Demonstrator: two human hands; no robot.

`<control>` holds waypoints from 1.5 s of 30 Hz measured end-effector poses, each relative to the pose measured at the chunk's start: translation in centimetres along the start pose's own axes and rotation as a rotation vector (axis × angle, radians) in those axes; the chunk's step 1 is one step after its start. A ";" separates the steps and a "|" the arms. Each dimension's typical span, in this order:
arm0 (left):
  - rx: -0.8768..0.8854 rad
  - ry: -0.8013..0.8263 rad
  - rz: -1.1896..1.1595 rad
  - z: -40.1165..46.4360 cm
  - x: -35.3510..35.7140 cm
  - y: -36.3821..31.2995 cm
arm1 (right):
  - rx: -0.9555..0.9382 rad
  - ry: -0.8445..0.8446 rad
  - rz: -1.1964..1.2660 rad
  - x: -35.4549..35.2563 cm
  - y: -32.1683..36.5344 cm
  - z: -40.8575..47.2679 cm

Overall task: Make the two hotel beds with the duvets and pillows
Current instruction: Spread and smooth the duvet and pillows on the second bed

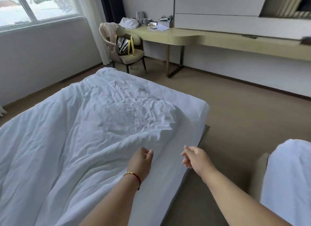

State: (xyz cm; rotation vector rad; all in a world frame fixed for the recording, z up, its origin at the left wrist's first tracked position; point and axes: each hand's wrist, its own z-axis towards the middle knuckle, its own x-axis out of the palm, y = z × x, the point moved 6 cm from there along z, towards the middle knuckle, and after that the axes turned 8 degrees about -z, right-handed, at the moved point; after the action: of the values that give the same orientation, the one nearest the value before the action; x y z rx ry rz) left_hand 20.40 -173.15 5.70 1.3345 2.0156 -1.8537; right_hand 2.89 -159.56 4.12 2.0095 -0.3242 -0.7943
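Note:
A wrinkled white duvet (94,121) covers the bed (202,111) that fills the left and middle of the view, bunched up near the foot. My left hand (141,160), with a red and gold bracelet on the wrist, hovers just over the duvet's right side, fingers loosely curled and holding nothing. My right hand (195,156) hangs at the bed's right edge, fingers loosely curled, also holding nothing. The white corner of the second bed (289,180) shows at the lower right. No pillows are in sight.
A carpeted aisle (227,141) runs between the two beds. A long desk (193,38) with kettle, cups and papers lines the far wall. A beige chair (127,55) with a bag on it stands by the curtain. A window (37,5) is at the upper left.

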 end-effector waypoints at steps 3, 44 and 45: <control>-0.012 0.047 -0.003 4.4 2.8 -1.8 | 0.040 -0.019 0.002 -2.4 -0.4 4.0; -0.705 -1.006 -0.619 31.6 14.3 -10.1 | -0.179 1.077 -0.352 3.4 10.7 50.4; -0.710 -1.033 -0.629 31.1 14.7 -10.8 | -0.229 1.062 -0.353 3.1 11.3 50.3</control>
State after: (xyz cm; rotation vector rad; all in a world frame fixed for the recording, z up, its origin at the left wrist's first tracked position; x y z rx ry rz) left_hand -10.10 -190.44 -2.79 -0.4242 2.1244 -1.2378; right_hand -26.48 -200.78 -6.16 1.9969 0.7090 0.1158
